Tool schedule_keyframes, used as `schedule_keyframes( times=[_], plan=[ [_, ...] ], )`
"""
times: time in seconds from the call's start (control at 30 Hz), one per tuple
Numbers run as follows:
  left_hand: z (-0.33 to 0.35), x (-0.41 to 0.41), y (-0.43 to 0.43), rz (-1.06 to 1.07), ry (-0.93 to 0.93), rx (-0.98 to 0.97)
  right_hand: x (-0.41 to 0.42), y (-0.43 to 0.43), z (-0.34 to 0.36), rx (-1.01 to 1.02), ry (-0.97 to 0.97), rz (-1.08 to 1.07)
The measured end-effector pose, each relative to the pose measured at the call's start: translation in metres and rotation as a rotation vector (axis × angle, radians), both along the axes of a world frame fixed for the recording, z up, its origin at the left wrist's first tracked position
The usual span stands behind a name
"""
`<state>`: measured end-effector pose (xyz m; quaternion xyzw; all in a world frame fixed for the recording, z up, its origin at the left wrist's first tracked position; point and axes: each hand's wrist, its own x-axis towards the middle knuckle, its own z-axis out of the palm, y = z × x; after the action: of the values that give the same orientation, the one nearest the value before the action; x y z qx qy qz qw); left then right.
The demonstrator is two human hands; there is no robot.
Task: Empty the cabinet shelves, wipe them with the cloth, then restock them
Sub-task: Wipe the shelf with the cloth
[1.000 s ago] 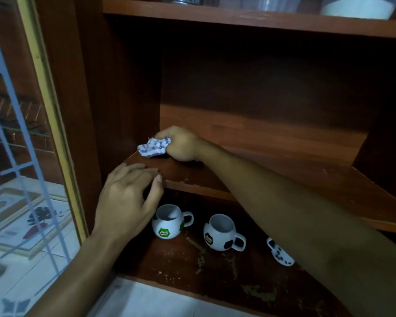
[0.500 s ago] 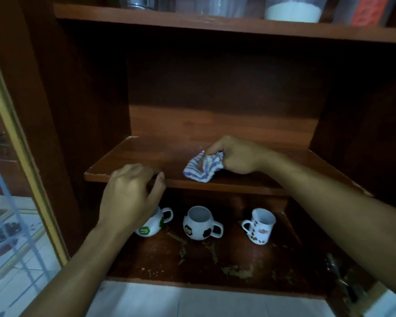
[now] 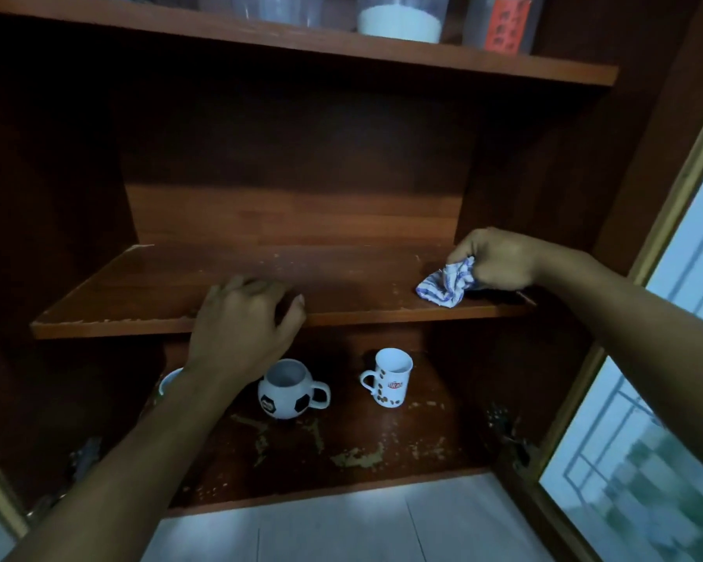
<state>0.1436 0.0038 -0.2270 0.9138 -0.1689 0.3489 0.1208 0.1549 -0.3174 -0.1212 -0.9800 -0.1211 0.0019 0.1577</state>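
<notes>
The middle wooden shelf of the cabinet carries no items. At its right end my right hand grips a bunched white-and-blue striped cloth that touches the shelf surface. My left hand rests on the shelf's front edge near the middle, fingers curled over the top and thumb along the edge. On the lower shelf stand a football-patterned mug and a white mug with brown dots. A third mug shows only its rim behind my left wrist.
The top shelf carries clear containers, one with white powder and one with an orange label. The lower shelf has flaked, stained patches. A glass cabinet door stands open at the right. Pale floor tiles lie below.
My right hand has carried the cloth along the middle shelf from its left end to its right end. My left hand stayed on the front edge while the view swung right.
</notes>
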Motion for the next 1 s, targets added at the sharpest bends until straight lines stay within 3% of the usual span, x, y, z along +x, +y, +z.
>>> schedule_keyframes(
  times=[0.2,0.4,0.6,0.83,1.0],
  plan=[
    [-0.001,-0.001,0.001,-0.009,0.011,0.003,-0.023,0.004,0.007,-0.023,0.029,0.004],
    [-0.001,-0.007,0.003,-0.025,0.009,-0.022,-0.032,0.002,0.014,0.091,0.086,0.053],
    [-0.001,-0.009,0.003,-0.051,0.008,-0.040,-0.049,0.006,0.018,0.225,0.118,0.102],
    [-0.002,-0.018,-0.005,-0.099,-0.060,-0.057,-0.065,0.005,0.011,0.426,0.011,0.139],
    [-0.002,-0.030,-0.019,-0.112,-0.120,-0.065,-0.073,-0.004,0.001,0.606,0.071,0.119]
  ],
)
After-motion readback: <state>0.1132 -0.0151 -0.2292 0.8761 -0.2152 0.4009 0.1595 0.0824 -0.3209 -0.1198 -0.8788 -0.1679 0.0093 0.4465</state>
